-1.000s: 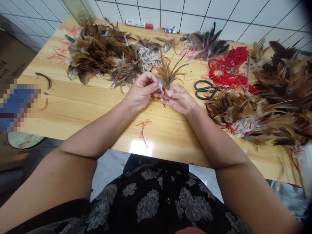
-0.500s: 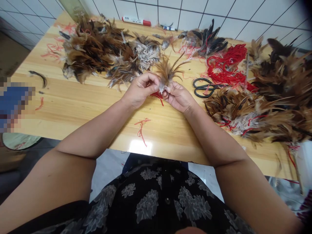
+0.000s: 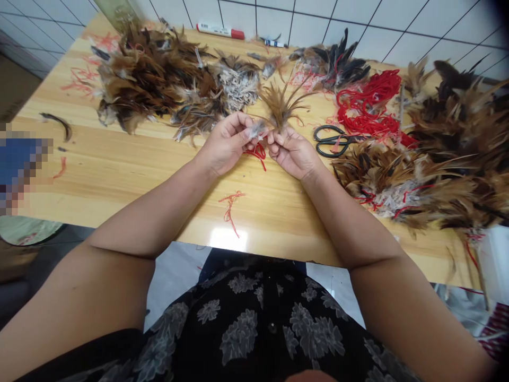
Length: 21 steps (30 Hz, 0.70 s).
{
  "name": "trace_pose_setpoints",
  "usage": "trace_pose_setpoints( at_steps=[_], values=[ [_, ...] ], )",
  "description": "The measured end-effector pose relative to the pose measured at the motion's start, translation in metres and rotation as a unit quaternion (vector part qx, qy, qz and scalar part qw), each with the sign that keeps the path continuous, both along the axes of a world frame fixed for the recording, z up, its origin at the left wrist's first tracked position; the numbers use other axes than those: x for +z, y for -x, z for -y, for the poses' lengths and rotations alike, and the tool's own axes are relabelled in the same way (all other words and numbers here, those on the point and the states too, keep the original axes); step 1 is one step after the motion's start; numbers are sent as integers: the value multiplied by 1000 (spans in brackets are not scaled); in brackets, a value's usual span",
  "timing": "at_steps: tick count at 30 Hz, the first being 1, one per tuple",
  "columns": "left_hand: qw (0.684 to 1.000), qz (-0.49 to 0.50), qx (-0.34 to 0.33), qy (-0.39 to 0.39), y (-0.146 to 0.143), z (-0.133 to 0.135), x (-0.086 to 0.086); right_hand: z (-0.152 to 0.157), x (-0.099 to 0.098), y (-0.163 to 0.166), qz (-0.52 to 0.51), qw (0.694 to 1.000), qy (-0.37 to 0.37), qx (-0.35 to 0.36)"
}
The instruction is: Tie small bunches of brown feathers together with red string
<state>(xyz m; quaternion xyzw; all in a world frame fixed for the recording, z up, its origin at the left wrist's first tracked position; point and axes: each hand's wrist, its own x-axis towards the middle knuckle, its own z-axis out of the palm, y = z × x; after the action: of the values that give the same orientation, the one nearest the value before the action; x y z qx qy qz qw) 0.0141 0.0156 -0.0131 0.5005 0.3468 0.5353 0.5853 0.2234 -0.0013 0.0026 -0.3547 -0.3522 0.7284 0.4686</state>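
i am looking down at two bare hands working over a long yellow wooden table (image 3: 119, 170). the left hand (image 3: 225, 146) is pinching the fluffy grey bottom end of a small bunch of thin brown feathers (image 3: 280, 103), and the right hand (image 3: 292, 154) is gripping the same bunch from the other side, so both hands are closed on it. the bunch is sitting just above the table, near the middle, with its tips fanning up and away from me. a bit of red string (image 3: 258, 152) is hanging between the two hands (i cannot tell which fingers are holding it). a loose scrap of red thread (image 3: 230, 204) is lying on the wood nearer to me. black metal scissors (image 3: 332, 140) are lying just to the right of the hands, touching a messy heap of red cord (image 3: 369, 103). a big pile of brown and dark feathers (image 3: 147, 79) is lying at the far left, and another heap of brown feathers tied with red (image 3: 417, 180) is lying at the right. a white marker with a red cap (image 3: 220, 31) is lying at the far edge by the tiled wall.
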Motion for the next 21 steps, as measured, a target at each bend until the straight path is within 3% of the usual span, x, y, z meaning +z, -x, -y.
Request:
trace_pose_setpoints(
  at_steps=[7, 15, 21],
  values=[
    [999, 10, 37, 19, 0, 2, 3, -5, -12, 1, 30, 998, -48, -30],
    [996, 72, -28, -47, -2, -7, -14, -6, -20, 3, 59, 993, -98, -23],
    [995, 62, -67, -47, -2, -1, -5, 0, -9, 8, 75, 991, -107, -11]
  ],
)
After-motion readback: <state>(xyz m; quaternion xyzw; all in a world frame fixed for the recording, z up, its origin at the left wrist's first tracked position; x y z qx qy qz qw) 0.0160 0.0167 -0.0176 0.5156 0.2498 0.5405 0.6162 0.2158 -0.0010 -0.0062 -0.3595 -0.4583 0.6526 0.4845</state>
